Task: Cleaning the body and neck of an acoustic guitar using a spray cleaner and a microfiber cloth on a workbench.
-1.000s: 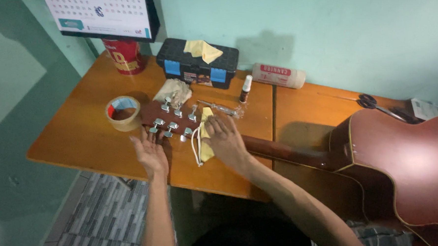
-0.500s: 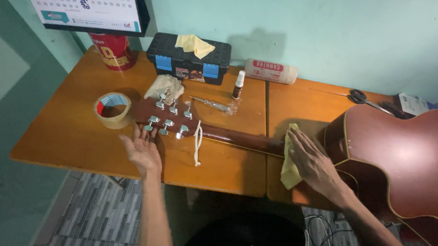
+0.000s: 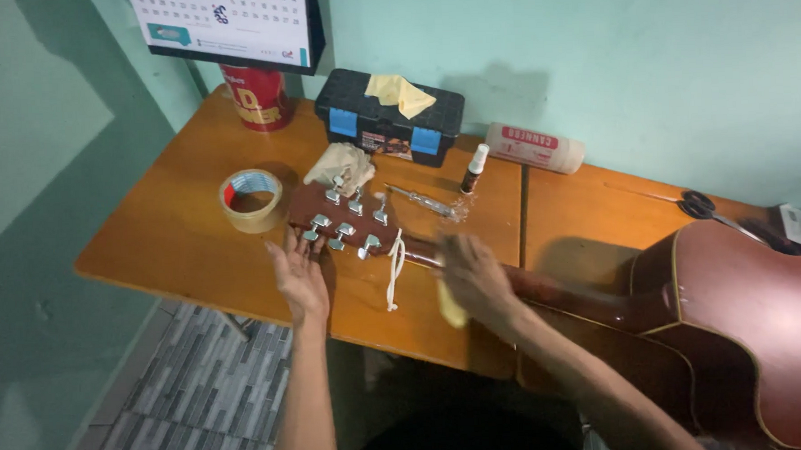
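The left hand point(image 3: 299, 279) is laid flat, fingers spread, against the near edge of the guitar headstock point(image 3: 342, 226), which lies back-up on the wooden table point(image 3: 167, 235) with its silver tuning pegs point(image 3: 347, 228) showing at 1 o'clock from the palm; nothing is clasped by it. At 3 o'clock from that hand, the right hand point(image 3: 473, 280) is pressed down on the guitar neck point(image 3: 556, 290), a yellow cloth point(image 3: 451, 306) being held under the fingers against the wood; the hand is blurred, so the closing of the fingers cannot be told exactly. A white cord point(image 3: 394, 272) hangs over the neck between the two hands. The guitar body point(image 3: 747, 327) is seen at 3 o'clock, well apart from the grip. Farther off, a roll of tape point(image 3: 252, 200) lies at 11 o'clock from the left hand, a crumpled rag point(image 3: 339, 165) touches the headstock tip, and a small bottle point(image 3: 474, 168) stands beyond. Against the wall are set a black toolbox point(image 3: 387, 122), a red cup point(image 3: 258, 96) and a white tube point(image 3: 535, 147).
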